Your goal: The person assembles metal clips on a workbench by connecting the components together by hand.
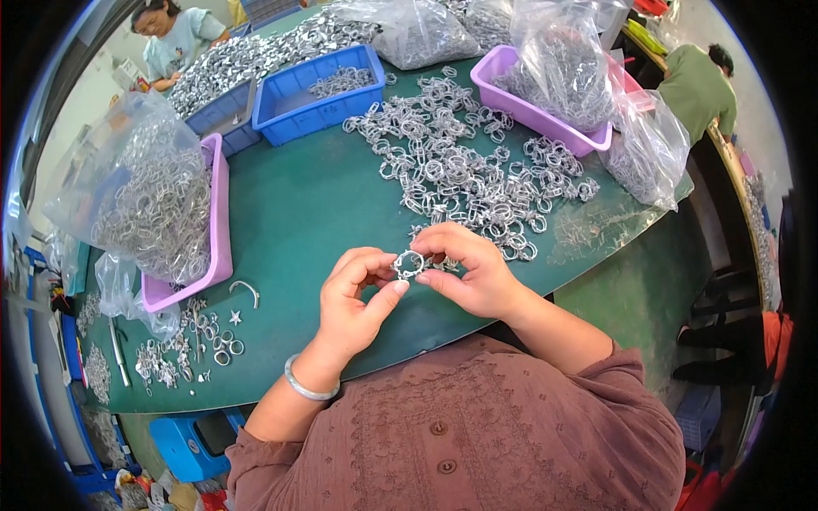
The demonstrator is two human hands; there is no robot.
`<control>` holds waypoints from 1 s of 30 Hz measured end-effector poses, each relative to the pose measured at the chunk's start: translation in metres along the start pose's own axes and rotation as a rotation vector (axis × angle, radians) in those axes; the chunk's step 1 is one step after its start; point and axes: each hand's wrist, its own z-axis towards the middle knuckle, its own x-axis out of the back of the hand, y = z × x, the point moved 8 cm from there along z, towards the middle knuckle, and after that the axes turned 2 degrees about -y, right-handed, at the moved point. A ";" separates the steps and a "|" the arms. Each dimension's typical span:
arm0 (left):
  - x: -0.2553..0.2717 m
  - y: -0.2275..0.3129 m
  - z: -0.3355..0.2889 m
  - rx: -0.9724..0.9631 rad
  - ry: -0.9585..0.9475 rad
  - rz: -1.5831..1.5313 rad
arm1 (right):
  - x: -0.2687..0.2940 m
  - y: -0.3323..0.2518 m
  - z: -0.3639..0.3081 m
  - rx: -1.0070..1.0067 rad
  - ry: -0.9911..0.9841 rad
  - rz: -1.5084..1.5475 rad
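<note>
A small silver metal ring (409,265) is held up over the near edge of the green table, pinched between both hands. My left hand (356,294) grips its left side with thumb and forefinger. On the other side, the fingertips of my right hand (467,271) close on its right rim. Just beyond my hands spreads a loose pile of silver metal rings and links (460,170). Several of these lie close behind my right hand, partly hidden by it.
A purple bin (220,221) with a bag of metal parts stands left; another purple bin (537,126) stands back right. A blue bin (319,111) sits at the back. Loose rings and charms (183,349) lie near left. Two people work beyond. A blue stool (192,447) stands below.
</note>
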 end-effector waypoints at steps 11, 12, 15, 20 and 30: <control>0.000 0.003 0.002 -0.019 0.016 -0.022 | 0.000 0.004 -0.001 -0.048 0.000 0.112; 0.000 0.002 0.002 -0.010 0.023 -0.033 | 0.000 0.008 -0.002 -0.068 0.001 0.147; 0.000 0.001 0.002 0.007 0.023 -0.056 | -0.002 0.014 -0.004 -0.133 0.010 0.259; -0.004 -0.001 -0.005 0.050 0.003 -0.100 | -0.008 0.021 -0.014 -0.263 0.016 0.429; -0.010 -0.011 -0.005 0.160 -0.049 -0.283 | -0.006 0.024 -0.012 -0.290 0.005 0.462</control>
